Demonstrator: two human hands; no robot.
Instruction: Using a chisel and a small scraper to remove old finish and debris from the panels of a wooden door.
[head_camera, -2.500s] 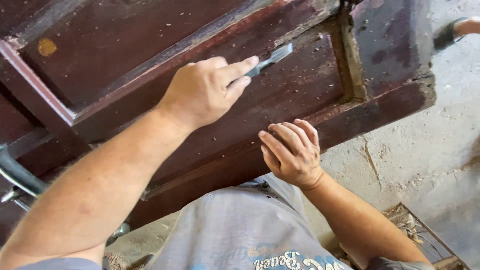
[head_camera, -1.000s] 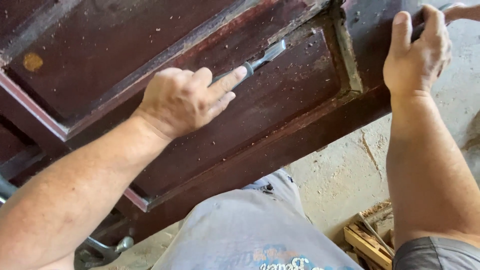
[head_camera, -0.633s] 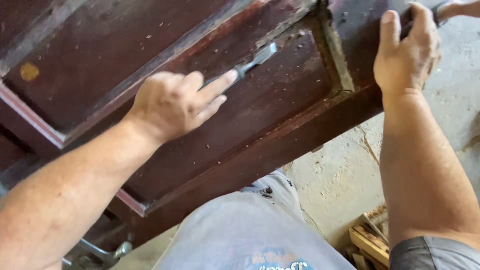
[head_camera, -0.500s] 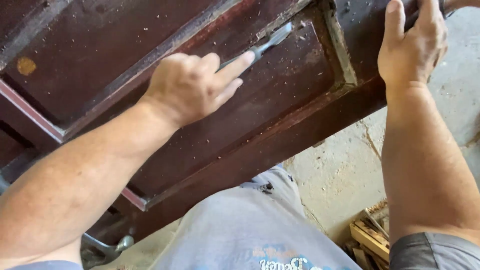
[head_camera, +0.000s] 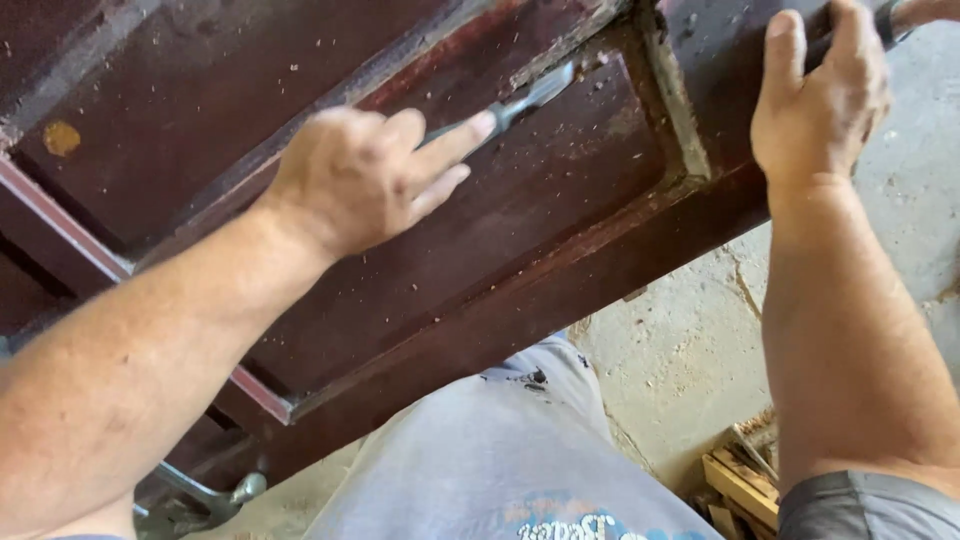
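— Nearest to us we see our own lap in pale grey cloth (head_camera: 500, 460), and to its right some scraps of wood (head_camera: 740, 485) on the concrete floor (head_camera: 690, 340). What lies just past that?

— The dark red-brown panelled door (head_camera: 300, 110), lying tilted across our knees. Our left hand (head_camera: 360, 180) rests over its recessed panel, nearer to us than the right one.

— And its grip?

— Clenched around a chisel (head_camera: 530, 98). The handle is hidden in the palm; the index finger (head_camera: 455, 140) lies stretched along the tool. We see only the grey metal blade coming out past that fingertip.

— Which way does the tool run?

— Its long axis points up and to the right, away from the hand. The tip sits at the seam where the sunken panel meets the raised moulding (head_camera: 560, 45), near the panel's far corner. So the edge being worked lies just beyond the fingertip, along the same line as the blade. Wood flecks are scattered over the panel around it.

— And farther off?

— Our right hand (head_camera: 820, 110) is well apart from the chisel, on the door's far right edge. Its fingers curl over the top of the frame, grasping the wood; the thumb side presses the face. It holds no tool.
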